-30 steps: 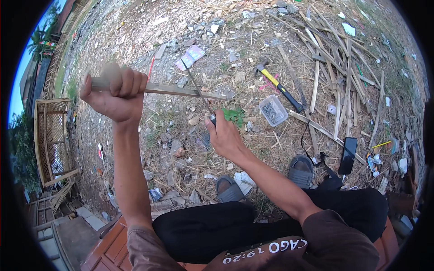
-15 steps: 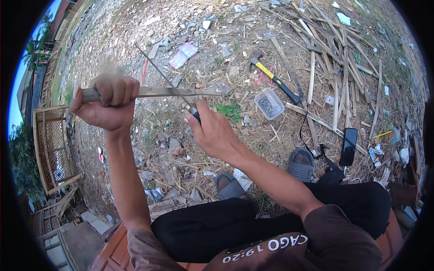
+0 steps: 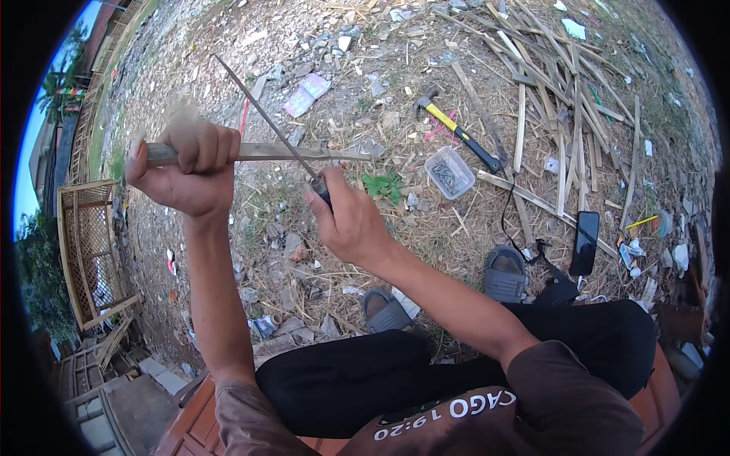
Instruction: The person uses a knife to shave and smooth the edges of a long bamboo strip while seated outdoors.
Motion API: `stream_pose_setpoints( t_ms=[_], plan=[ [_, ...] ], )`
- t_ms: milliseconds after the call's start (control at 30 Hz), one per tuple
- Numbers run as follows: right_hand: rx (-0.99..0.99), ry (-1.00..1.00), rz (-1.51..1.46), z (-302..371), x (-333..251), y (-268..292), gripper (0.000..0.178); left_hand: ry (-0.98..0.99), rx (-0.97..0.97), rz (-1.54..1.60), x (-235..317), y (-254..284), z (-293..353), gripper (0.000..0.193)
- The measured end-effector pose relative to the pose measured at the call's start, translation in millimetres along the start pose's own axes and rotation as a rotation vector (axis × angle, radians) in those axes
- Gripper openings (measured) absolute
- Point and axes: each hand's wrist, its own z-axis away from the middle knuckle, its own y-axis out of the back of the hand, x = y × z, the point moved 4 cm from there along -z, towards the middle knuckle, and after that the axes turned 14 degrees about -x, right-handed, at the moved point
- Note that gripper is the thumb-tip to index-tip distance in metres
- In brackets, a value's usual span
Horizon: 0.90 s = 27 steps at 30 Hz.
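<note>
My left hand (image 3: 194, 175) is closed round a narrow wooden strip (image 3: 281, 151), which lies level and reaches to the right across the view. In my right hand (image 3: 353, 220) is the dark handle of a long thin-bladed knife (image 3: 255, 105). Its blade slants up and to the left, crossing the strip close to the handle. The fingers of my right hand wrap round the handle and sit just below the strip's right part.
On the littered, stony ground lie a yellow-and-black hammer (image 3: 458, 131), a clear plastic tub of nails (image 3: 450, 173) and a phone (image 3: 585, 243). Loose wooden strips (image 3: 574, 99) are piled at the far right. A lattice panel (image 3: 90, 254) stands at the left.
The knife blade has swung slightly more upright, its tip moving up and left. My left hand and the strip have shifted a little to the right.
</note>
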Motion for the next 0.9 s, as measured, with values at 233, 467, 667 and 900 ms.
stream_pose_setpoints(
  t_ms=[233, 467, 667, 900],
  plan=[
    [-0.093, -0.053, -0.006, -8, -3, 8, 0.025, 0.022, 0.055, -0.009, 3, 10, 4, 0.054],
    [-0.130, -0.237, 0.176, -15, 55, 3, 0.026, -0.002, 0.036, -0.004, 9, 4, -3, 0.053],
    [-0.103, -0.123, 0.017, -9, 9, 0, 0.025, 0.020, 0.082, 0.003, 1, 7, 4, 0.053],
    [-0.082, -0.578, 0.157, 22, 142, 6, 0.030, 0.004, 0.080, -0.030, 4, 8, 6, 0.053]
  ],
)
